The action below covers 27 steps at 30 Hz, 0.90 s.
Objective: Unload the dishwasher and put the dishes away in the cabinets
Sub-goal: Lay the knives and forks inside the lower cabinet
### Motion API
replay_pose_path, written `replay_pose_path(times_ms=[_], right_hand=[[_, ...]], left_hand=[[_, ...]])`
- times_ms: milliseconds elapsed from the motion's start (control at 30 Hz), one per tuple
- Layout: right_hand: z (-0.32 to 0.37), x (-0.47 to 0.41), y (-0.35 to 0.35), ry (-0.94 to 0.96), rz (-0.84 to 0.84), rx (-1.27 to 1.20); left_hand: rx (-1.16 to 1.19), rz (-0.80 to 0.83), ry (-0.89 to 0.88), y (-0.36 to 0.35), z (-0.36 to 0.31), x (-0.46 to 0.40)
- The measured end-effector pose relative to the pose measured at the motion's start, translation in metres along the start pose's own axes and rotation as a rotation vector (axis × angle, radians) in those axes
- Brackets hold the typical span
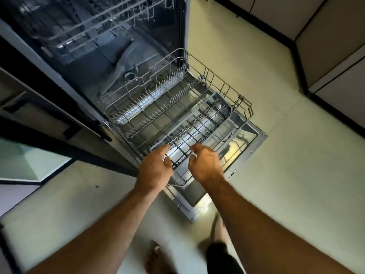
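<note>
The dishwasher stands open with its lower rack [227, 84] pulled out over the lowered door [254, 139]. A long grey cutlery basket [215, 99] with a black grid lies in the rack's right side, and several thin metal utensils [189, 129] rest in it. My left hand [156, 169] grips the basket's near left corner, thumb on the near edge. My right hand [205, 165] has its fingers curled over the basket's near right edge, among the utensil handles. The rest of the rack shows only bare tines.
The upper rack [98, 22] sits inside the dark tub. A dark cabinet with a handle [13, 103] is on the left, and pale cabinet fronts [325, 46] line the right. The light floor [276, 175] surrounds the door, and my feet are below.
</note>
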State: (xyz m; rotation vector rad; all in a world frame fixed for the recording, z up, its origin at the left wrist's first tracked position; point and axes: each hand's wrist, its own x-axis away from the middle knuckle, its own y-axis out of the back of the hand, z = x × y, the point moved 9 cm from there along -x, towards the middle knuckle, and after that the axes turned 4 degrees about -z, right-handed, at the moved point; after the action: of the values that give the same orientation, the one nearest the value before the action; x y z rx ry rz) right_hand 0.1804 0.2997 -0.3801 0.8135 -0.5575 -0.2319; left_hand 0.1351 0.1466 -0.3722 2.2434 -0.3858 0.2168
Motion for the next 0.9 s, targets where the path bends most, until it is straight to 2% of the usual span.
replay_pose_path(times_ms=[233, 433, 533, 700, 900], right_hand=[[-0.034, -0.062, -0.03, -0.111, 0.087, -0.066], [-0.053, -0.111, -0.048, -0.2, 0.081, -0.172], [-0.065, -0.131, -0.054, -0.263, 0.012, -0.193], [-0.089, -0.147, -0.088, -0.483, 0.102, -0.324], [-0.096, -0.152, -0.113, -0.674, 0.2, -0.544]], left_hand=[[-0.084, 0.016, 0.054, -0.031, 0.0, -0.07], [-0.121, 0.021, 0.103, -0.069, 0.002, -0.131], [-0.198, -0.014, 0.126, -0.078, 0.0, -0.148], [-0.334, -0.003, 0.04, -0.098, 0.006, -0.165], [-0.485, 0.042, 0.059, -0.114, 0.027, -0.175]])
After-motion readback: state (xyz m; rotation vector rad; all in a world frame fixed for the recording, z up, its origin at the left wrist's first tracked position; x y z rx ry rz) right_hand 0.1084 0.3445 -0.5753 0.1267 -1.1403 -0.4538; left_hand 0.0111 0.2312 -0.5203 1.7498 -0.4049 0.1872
